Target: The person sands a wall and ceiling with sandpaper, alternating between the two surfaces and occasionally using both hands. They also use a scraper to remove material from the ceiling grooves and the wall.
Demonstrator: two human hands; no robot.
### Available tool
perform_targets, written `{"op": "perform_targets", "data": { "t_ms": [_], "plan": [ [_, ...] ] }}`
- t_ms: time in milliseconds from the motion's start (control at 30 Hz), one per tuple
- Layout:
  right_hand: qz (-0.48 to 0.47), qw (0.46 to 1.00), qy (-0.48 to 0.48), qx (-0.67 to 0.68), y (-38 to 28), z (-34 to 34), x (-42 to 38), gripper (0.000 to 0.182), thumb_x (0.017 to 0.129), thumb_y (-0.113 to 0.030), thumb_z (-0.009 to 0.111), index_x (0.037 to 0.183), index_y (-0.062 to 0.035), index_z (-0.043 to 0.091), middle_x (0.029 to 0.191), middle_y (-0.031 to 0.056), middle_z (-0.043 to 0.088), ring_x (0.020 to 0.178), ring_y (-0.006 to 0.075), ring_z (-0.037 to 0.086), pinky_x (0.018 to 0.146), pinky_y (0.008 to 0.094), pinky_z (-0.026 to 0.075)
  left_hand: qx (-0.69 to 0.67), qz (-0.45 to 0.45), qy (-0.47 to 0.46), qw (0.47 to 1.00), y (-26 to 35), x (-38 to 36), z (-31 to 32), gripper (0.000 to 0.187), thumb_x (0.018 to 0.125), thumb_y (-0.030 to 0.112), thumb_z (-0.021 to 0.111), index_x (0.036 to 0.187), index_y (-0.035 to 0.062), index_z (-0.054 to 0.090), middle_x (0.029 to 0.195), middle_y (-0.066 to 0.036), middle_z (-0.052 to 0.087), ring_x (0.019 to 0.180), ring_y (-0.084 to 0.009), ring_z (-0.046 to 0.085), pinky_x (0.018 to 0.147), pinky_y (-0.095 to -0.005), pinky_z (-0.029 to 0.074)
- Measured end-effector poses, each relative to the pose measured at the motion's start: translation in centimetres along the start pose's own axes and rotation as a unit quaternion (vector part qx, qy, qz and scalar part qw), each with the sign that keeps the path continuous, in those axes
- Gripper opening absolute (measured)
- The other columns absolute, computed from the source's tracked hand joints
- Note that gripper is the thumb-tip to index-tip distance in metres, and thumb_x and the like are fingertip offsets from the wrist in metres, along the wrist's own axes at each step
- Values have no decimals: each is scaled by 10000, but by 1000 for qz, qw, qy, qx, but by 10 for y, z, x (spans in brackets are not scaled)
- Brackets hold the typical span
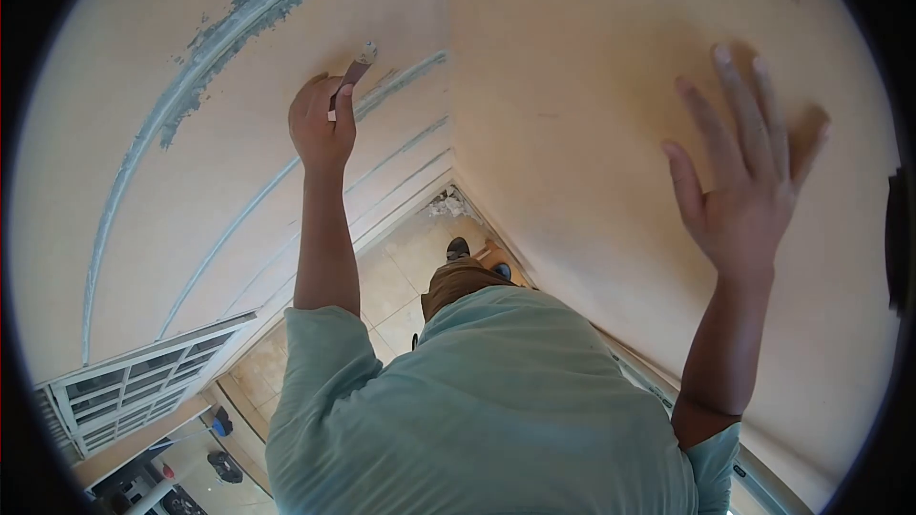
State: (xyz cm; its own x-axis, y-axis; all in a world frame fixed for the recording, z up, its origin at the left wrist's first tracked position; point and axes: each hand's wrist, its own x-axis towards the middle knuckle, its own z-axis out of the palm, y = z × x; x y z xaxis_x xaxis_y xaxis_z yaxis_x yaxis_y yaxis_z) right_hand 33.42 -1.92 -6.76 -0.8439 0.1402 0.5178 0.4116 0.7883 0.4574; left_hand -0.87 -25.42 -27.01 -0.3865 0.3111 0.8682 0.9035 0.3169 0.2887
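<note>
My left hand (320, 124) is raised at the left wall (239, 119), closed around a short tool with a dark reddish handle (354, 72). The tool's upper end is pale and crusted; its kind is not clear, and my fingers hide part of it. Grey filled strips run along this wall, with a wide rough-edged one (196, 72) above my hand and a thinner one (405, 81) just beside it. On the right, my right hand (749, 167) rests against the plain wall (572, 114), fingers spread and holding nothing.
The two walls meet in a corner, with pale rubble (448, 202) on the tiled floor (386, 291) below. An orange-brown object (496, 257) lies near my shoe (458, 248). A white barred window (143, 381) is at lower left. A dark object (895, 243) edges in at right.
</note>
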Motion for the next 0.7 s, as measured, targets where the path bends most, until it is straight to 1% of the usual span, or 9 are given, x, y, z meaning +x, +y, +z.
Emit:
{"op": "perform_targets", "data": {
  "t_ms": [67,100,133,200,233,300,367,500,700],
  "plan": [
    [-7,990,-52,132,-38,55,-66,285,895,-355,730,1176,-309,737,1542,-34,496,1480,237,400,1234,664,63,191,116,-17,975,-37,20,-33,96,899,176,727,952,102,699,1196,-59,691,1196,-292,620,967,-459,478],
    [-34,979,-101,176,-52,68,-93,313,837,-309,769,1147,-279,733,1502,-21,517,1468,248,402,1211,696,150,238,162,-27,957,-58,26,-47,96,899,215,728,935,131,697,1282,-55,645,1265,-293,585,982,-453,492],
    [-33,966,-146,212,-61,72,-114,313,832,-297,773,1140,-259,733,1485,-6,530,1456,255,414,1200,694,190,241,166,-36,956,-79,27,-62,96,899,215,728,935,131,697,1282,-55,645,1265,-293,585,982,-453,492],
    [-19,947,-195,255,-75,80,-150,313,828,-285,778,1134,-240,733,1468,9,543,1444,262,426,1189,691,231,248,296,-145,911,-110,33,-80,98,911,258,710,921,161,696,1310,-60,625,1302,-292,563,1011,-447,499],
    [-17,937,-217,274,-79,87,-167,317,838,-288,767,1146,-222,727,1432,21,571,1406,260,464,1185,668,261,216,316,-147,912,-118,31,-78,106,929,289,683,920,184,692,1316,-57,622,1318,-282,552,1038,-445,501],
    [-13,921,-251,297,-90,94,-195,323,848,-291,757,1157,-204,721,1396,33,599,1368,259,503,1181,644,291,231,321,-139,908,-123,29,-73,125,940,306,670,926,184,692,1318,-55,622,1318,-277,553,1035,-445,503],
    [33,873,-349,339,-97,100,-215,331,896,-264,728,1213,-171,702,1329,53,659,1284,263,588,1213,564,293,251,314,-128,907,-124,22,-72,145,951,322,657,932,183,692,1319,-54,622,1318,-271,553,1032,-445,505],
    [41,866,-347,358,-105,112,-247,331,911,-237,708,1235,-170,692,1238,57,707,1200,267,645,1176,556,352,276,335,-122,893,-124,23,-72,178,988,343,624,964,171,668,1321,-60,628,1287,-278,579,1037,-449,498],
    [68,842,-399,355,-113,153,-297,384,879,-278,752,1247,-188,690,1245,67,706,1216,259,641,1202,555,321,256,364,-97,890,-141,18,-62,191,989,334,653,1043,153,618,1345,-93,627,1308,-297,574,1057,-464,482]
  ]
}}
